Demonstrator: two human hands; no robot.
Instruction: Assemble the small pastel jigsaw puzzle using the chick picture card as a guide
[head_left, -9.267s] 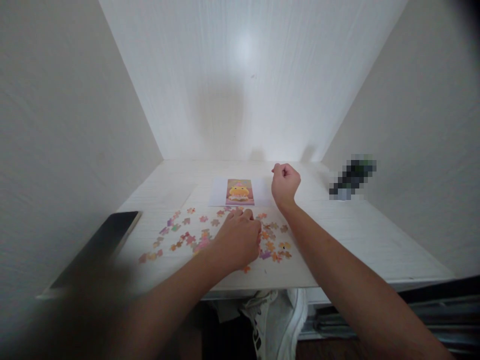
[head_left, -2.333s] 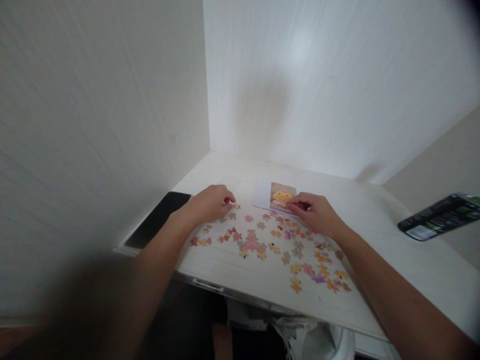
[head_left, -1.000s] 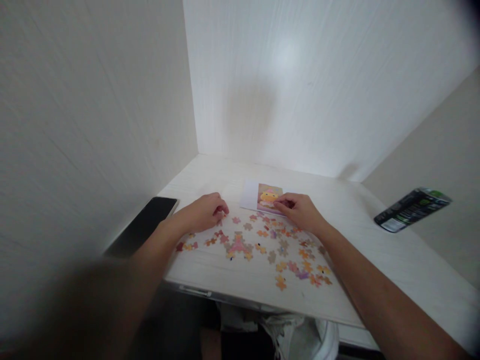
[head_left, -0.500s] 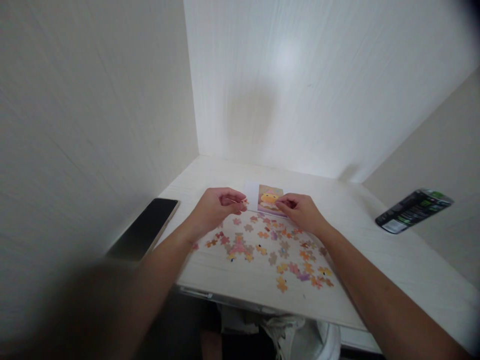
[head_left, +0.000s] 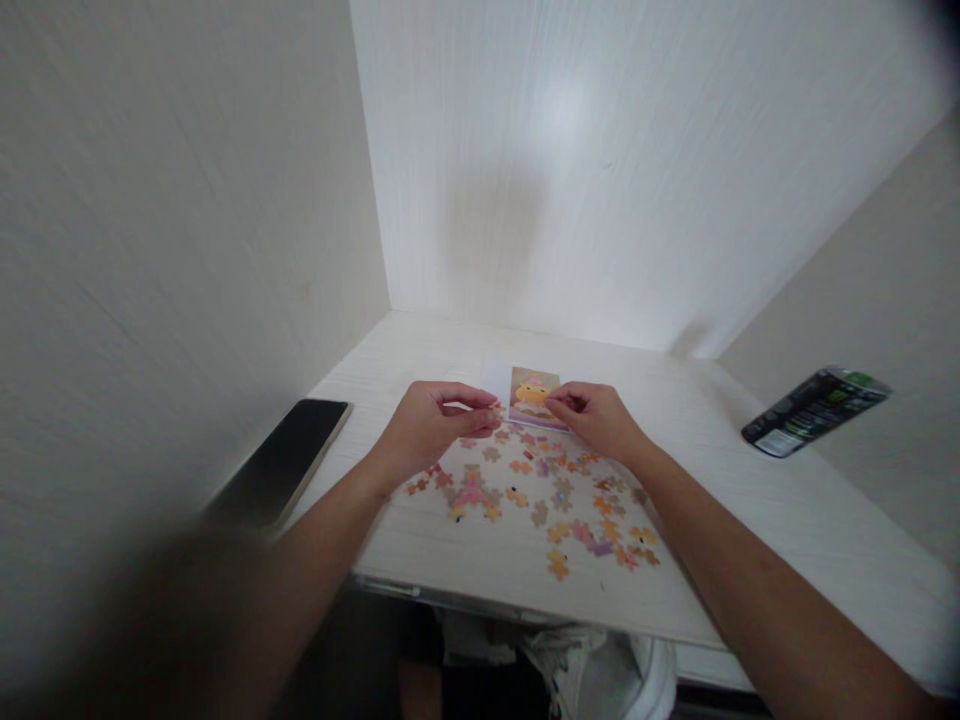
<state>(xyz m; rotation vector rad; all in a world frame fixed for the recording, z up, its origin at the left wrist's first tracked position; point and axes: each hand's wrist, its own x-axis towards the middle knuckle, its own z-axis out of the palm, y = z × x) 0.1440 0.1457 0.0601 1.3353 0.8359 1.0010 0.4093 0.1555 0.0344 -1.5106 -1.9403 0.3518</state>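
Between the thumb and fingers of my left hand (head_left: 454, 415) is a small reddish puzzle piece (head_left: 498, 406), raised beside the picture card. My right hand (head_left: 592, 412) is closed in a pinch over the right part of the picture card (head_left: 536, 412), which shows a yellow figure in a pink hat. Whether anything sits in that pinch is too small to make out. Nearer me lie several loose puzzle pieces (head_left: 559, 562) in yellow, orange, pink and grey-brown. A joined group of pieces (head_left: 472, 488), pink in the middle, lies below my left hand.
A black phone (head_left: 281, 460) lies at the left side of the white table (head_left: 465, 570). To the right is a dark cylindrical can (head_left: 814, 410) with green marks. White panels enclose the back and sides. Below the front edge, a white bag (head_left: 577, 665) is partly seen.
My left hand's fingers have closed tighter around the puzzle piece and shifted slightly right towards the card. My right hand stays pinched over the card. The whole view has shifted slightly.
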